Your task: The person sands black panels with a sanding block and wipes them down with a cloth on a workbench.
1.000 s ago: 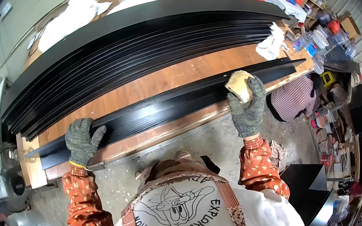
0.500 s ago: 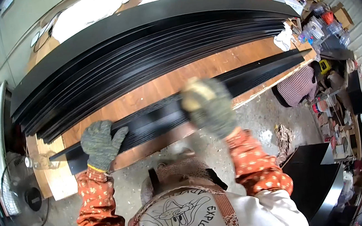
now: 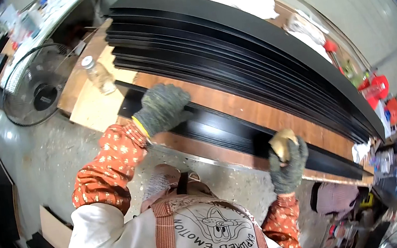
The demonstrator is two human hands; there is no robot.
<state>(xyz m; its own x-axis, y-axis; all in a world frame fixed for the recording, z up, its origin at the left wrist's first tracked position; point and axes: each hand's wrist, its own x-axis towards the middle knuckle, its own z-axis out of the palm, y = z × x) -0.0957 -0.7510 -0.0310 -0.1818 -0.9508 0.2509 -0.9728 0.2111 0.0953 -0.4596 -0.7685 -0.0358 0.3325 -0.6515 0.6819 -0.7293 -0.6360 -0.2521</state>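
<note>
In the head view, the person is standing at a wooden bench (image 3: 267,115) and is working on a long black strip (image 3: 240,136) that is lying along the near edge of this bench. The left hand (image 3: 161,110), in a grey knitted glove, is resting flat on the strip with the palm down and the fingers spread a little, not closed around anything; it is pressing on the part of the strip closer to its left end. The left forearm, in an orange patterned sleeve (image 3: 109,166), is reaching up from the body with the elbow bent. The right hand (image 3: 289,162), also in a grey glove, is sitting on the near edge of the same strip, further toward its right end, and its fingers are closed around a small yellowish pad (image 3: 282,142) that is touching the strip. The right forearm is rising almost straight from below. The two hands are well apart along the strip.

Behind the strip, further across the bench, a tall stack of black strips (image 3: 250,62) is lying parallel to it. Just beyond the left end of the strip, a clear plastic bottle (image 3: 98,76) is standing on a light board. Further left of the bottle, a round fan (image 3: 41,89) is standing near the floor.
</note>
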